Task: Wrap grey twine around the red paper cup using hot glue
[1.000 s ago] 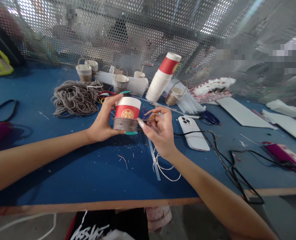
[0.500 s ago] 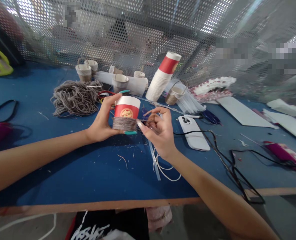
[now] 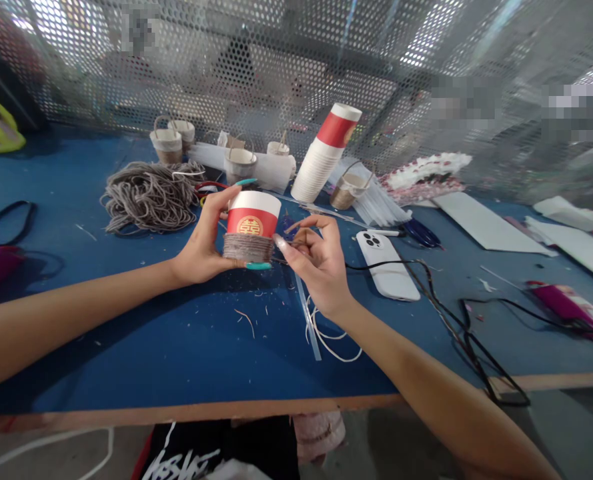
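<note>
One paper cup (image 3: 251, 223), white at the rim, with a red band beneath and a round gold emblem turned toward the near side. Lower part wound in tight turns of grey-brown cord (image 3: 249, 247), from the base up to the red band's lower edge. Held upright, wide end up, clear of the blue tabletop (image 3: 176, 333), near the middle of the scene. Gripped from the left by the left hand (image 3: 201, 248), thumb under the base, a fingertip over the rim. Loose end of the cord leading off rightward from the winding, pinched in the right hand (image 3: 321, 263) just beside the cup.
</note>
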Demonstrator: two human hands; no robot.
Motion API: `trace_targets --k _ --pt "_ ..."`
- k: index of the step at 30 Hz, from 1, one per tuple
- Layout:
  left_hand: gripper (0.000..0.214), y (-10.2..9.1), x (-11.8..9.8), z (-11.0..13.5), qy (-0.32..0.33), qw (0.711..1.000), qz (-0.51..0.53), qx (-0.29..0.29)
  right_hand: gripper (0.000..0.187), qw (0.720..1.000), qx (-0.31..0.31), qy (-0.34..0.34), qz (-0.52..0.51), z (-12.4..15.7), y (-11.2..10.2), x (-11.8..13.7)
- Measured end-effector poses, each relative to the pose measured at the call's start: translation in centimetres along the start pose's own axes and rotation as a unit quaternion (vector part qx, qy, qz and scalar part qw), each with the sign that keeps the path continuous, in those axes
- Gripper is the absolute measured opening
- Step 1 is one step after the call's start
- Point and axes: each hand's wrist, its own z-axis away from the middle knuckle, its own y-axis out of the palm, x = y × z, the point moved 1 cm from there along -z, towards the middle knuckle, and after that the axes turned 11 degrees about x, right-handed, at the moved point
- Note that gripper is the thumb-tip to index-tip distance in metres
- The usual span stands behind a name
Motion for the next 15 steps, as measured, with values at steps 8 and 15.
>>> trace_targets --k 8,15 --pt "0.114 -0.05 0.20 0.13 0.005 1.000 -0.004 -0.002 0.037 1.000 0.019 0.003 -0.017 -0.02 0.01 -0.09" --pt "0.116 -0.07 0.20 0.16 0.001 1.000 0.000 0.004 0.034 0.999 0.036 -0.007 -0.039 0.11 -0.02 -0.38"
